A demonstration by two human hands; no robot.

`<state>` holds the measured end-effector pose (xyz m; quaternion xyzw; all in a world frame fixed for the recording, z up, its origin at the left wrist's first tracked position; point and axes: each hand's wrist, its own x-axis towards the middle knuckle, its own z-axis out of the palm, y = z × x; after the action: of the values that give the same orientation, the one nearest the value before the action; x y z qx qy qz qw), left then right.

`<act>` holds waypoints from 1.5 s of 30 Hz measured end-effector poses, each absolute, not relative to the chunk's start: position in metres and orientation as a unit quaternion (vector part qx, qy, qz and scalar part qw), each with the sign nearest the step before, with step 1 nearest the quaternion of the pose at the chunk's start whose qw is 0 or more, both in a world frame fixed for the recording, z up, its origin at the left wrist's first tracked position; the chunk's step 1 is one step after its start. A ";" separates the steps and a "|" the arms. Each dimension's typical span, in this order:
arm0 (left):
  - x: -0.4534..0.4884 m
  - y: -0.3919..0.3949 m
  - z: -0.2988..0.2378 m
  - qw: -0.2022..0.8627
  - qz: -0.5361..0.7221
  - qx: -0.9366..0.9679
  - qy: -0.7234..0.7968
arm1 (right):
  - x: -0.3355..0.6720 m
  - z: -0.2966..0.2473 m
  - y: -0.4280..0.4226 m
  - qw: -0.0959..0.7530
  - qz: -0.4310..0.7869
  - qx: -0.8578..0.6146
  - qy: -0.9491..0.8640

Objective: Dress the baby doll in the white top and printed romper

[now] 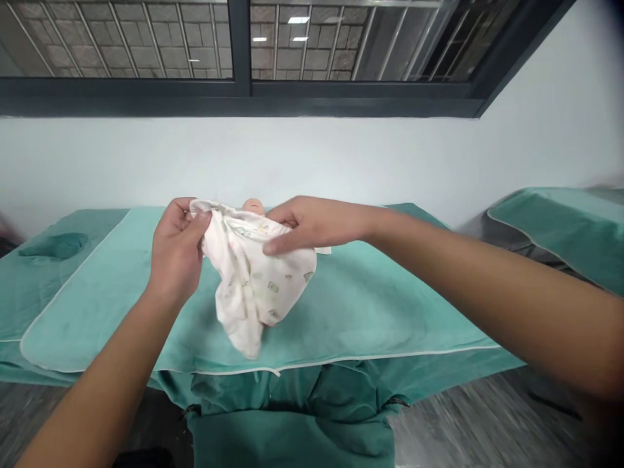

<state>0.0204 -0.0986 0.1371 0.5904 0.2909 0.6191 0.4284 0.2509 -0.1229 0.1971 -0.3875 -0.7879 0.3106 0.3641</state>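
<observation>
Cloth gripped by both hands over a green bed

Left hand pinches the cloth's upper left corner; right hand has its thumb across the front near the upper right edge, fingers partly hidden — both closed on the fabric. The cloth, white with small prints, hangs in folds; whether its tip touches the bed cannot be told. Just behind the cloth shows a round pinkish thing, mostly covered. Farther behind the cloth — wall, then window.

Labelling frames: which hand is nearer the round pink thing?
Right: the right hand is just right of the pink thing; the left hand is farther, to its left.
</observation>
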 end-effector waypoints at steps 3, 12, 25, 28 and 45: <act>0.014 -0.103 0.141 0.517 0.516 0.618 0.290 | 0.253 0.201 -0.132 0.311 0.352 -0.380 -0.797; 0.037 -0.117 0.169 0.546 0.404 0.666 0.307 | 0.251 0.223 -0.149 0.285 0.433 -0.355 -0.778; 0.047 -0.117 0.097 0.696 0.289 0.593 0.282 | 0.252 0.135 -0.125 0.494 0.577 -0.382 -0.526; 0.043 -0.116 0.079 0.679 0.401 0.514 0.338 | 0.251 0.098 -0.129 0.349 0.646 -0.379 -0.563; 0.018 -0.133 -0.005 0.653 0.201 0.577 0.448 | 0.220 -0.086 -0.187 0.537 0.611 -0.465 -0.349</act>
<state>0.0184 -0.1329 -0.0054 0.5766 0.4481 0.2010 0.6529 0.2197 -0.1871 -0.0862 -0.4652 -0.3494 0.6105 0.5373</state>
